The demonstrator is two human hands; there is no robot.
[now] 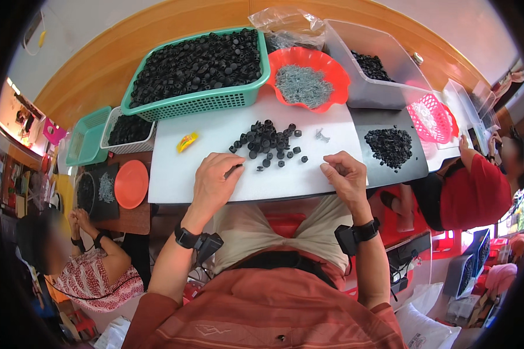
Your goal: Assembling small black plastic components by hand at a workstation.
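My left hand [215,181] rests on the white board [174,168], its fingers closed on a small dark part at the fingertips. My right hand [344,174] lies at the board's right edge with fingers curled around a small metal piece. Between and beyond the hands sits a loose pile of small black plastic caps [268,142]. A few metal springs or clips [321,136] lie just right of that pile.
A green basket [201,102] full of black caps stands behind the board, beside a red bowl [326,64] of metal pieces and a clear bin [378,87]. A yellow wrapper [187,141] lies left. Other people work at left and right.
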